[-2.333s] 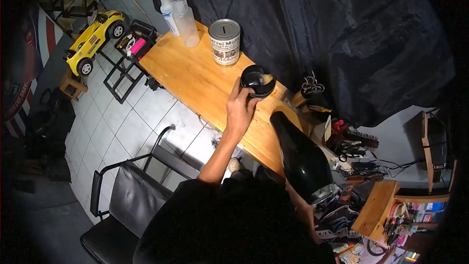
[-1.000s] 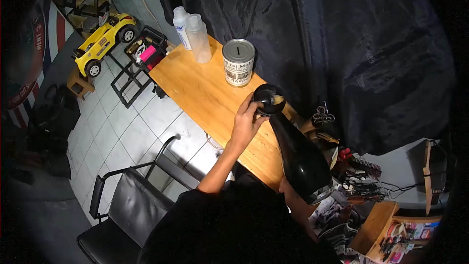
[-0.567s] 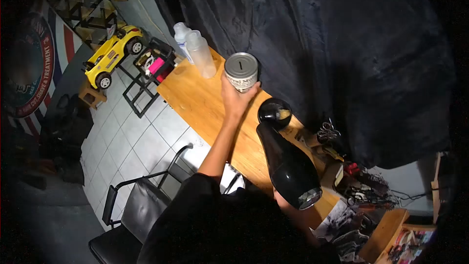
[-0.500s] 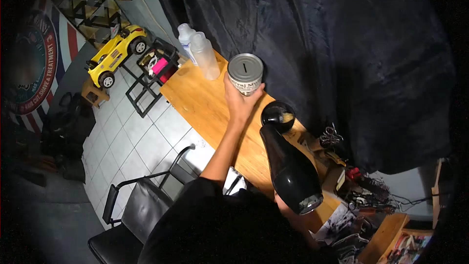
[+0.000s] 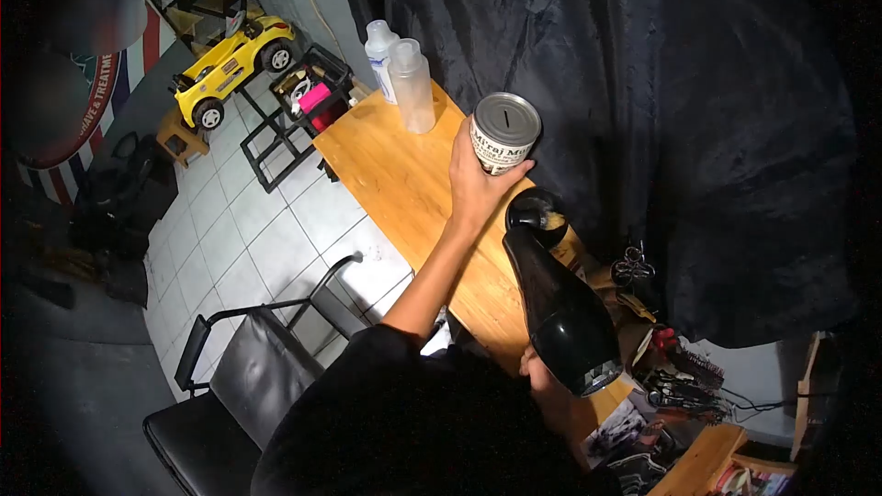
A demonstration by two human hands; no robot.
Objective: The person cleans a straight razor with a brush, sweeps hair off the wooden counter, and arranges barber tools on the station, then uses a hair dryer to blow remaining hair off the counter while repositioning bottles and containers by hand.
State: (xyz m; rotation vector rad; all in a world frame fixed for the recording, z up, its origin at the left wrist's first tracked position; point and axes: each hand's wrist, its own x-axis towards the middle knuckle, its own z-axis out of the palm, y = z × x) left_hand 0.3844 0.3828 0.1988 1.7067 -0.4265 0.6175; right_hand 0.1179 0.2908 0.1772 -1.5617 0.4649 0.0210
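Observation:
My left hand (image 5: 478,186) is wrapped round the side of a coin tin (image 5: 505,124) with a slotted grey lid and a printed paper label. The tin is over the far edge of the wooden table, slightly tilted. Lower right, a black hair dryer (image 5: 571,321) slants with its narrow end toward the tin. Behind its wide end, my right hand (image 5: 540,373) is closed on it, mostly hidden by the dryer body. A round black bowl (image 5: 551,231) with a brush in it sits just beyond the dryer's narrow end.
Two plastic bottles, one clear (image 5: 413,96) and one white (image 5: 378,55), stand on the wooden table (image 5: 386,161). Scissors (image 5: 632,266) and combs (image 5: 684,372) lie to the right. A dark curtain (image 5: 597,83) hangs behind. A black chair (image 5: 262,377) and yellow toy car (image 5: 234,69) are left.
The view has shifted a little, so the table and chair sit differently in the picture. Both hands keep their hold on the tin and the hair dryer, and the tin's label shows more.

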